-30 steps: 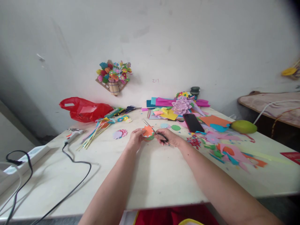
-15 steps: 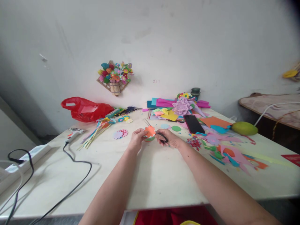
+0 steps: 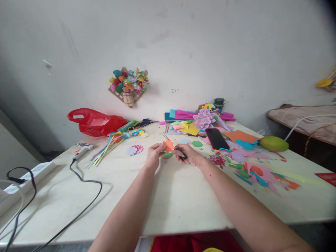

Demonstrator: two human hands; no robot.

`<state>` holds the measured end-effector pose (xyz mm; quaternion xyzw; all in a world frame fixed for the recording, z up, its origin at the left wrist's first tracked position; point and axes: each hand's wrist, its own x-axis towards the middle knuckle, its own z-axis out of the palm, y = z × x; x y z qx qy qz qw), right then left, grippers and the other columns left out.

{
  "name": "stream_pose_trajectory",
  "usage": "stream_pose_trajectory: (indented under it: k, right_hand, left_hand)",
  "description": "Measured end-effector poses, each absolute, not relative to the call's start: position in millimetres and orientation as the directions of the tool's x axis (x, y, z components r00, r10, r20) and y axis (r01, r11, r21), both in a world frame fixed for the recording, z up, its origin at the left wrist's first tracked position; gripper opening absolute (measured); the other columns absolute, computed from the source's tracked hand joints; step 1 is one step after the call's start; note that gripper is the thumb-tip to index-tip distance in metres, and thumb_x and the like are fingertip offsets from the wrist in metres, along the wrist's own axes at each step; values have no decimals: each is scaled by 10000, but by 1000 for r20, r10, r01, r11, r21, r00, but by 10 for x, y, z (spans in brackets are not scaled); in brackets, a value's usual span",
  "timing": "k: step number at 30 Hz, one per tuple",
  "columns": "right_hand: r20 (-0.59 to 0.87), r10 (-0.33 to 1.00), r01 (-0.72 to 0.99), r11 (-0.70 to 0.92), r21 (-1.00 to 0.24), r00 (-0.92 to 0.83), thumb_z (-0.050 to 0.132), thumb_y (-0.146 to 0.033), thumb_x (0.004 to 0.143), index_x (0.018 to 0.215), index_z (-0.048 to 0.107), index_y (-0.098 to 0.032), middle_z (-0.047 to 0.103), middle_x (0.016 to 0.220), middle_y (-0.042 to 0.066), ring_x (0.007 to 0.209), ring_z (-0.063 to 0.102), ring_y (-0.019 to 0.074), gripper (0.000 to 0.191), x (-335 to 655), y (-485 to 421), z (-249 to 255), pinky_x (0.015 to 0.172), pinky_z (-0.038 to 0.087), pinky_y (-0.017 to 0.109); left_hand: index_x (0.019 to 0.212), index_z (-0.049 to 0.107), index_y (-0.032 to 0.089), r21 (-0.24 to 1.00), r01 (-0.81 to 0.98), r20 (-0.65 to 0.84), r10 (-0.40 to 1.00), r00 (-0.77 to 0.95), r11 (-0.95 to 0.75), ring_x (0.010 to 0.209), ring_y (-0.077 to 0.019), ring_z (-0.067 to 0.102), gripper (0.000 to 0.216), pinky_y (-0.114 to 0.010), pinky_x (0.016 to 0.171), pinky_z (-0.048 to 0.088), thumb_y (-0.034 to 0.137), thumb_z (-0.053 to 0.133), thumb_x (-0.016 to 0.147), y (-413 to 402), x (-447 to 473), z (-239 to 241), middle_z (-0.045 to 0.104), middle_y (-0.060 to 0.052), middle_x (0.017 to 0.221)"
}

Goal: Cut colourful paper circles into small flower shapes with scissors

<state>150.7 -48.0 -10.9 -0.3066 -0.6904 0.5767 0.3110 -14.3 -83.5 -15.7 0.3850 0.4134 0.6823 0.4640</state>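
Observation:
An orange flower-shaped cutout (image 3: 168, 146) with a scalloped edge is pinched in my left hand (image 3: 155, 154). My right hand (image 3: 187, 154) is closed round the black handles of a pair of scissors (image 3: 181, 152). The blades pass behind the cutout, and their tips show past its far edge. Just below the cutout, a green and orange piece (image 3: 167, 155) lies partly hidden. Beyond my right hand are a green leaf-shaped cutout (image 3: 197, 144) and a pale blue one (image 3: 185, 141).
Pink and lilac flower cutouts (image 3: 135, 150), yellow strips (image 3: 105, 154) and a corded glue gun (image 3: 83, 151) are on the left. On the right lie a phone (image 3: 217, 139), coloured scraps (image 3: 258, 171) and a green fruit (image 3: 273, 143). A red bag (image 3: 97, 122) sits behind.
The orange cutout has turned slightly in my left hand, and the scissor tips have shifted a little. Both hands stay in nearly the same place.

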Motion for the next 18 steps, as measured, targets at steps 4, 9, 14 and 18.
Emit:
stream_pose_trajectory:
  k: [4, 9, 14, 18]
  right_hand:
    - [51, 807, 85, 125, -989, -588, 680, -361, 672, 734, 532, -149, 535, 486, -45, 332, 456, 58, 265, 1497, -499, -92, 278, 185, 161]
    - [24, 845, 97, 89, -991, -534, 721, -322, 633, 704, 523, -155, 496, 436, -58, 312, 427, 63, 269, 1451, -556, -33, 264, 188, 167]
    - [55, 880, 64, 96, -993, -471, 756, -312, 601, 698, 515, -163, 487, 441, -57, 335, 441, 75, 300, 1453, -539, -3, 273, 229, 174]
    - [110, 894, 35, 138, -990, -435, 760, -341, 590, 809, 553, -156, 561, 535, -34, 391, 479, 76, 354, 1530, -429, -42, 314, 252, 169]
  left_hand:
    - [486, 552, 146, 927, -295, 144, 946, -289, -231, 540, -102, 518, 199, -228, 568, 414, 231, 730, 507, -817, -151, -176, 530, 19, 506]
    - [469, 549, 150, 934, -271, 145, 940, -308, -233, 515, -102, 513, 213, -236, 567, 421, 243, 738, 496, -811, -170, -172, 535, 18, 488]
    - [494, 605, 149, 954, -187, 179, 945, -274, -235, 496, -106, 501, 186, -252, 568, 418, 263, 752, 495, -816, -202, -159, 567, 2, 488]
    - [532, 641, 145, 963, -118, 215, 955, -205, -242, 512, -117, 507, 194, -264, 583, 411, 301, 756, 529, -815, -233, -175, 588, -10, 507]
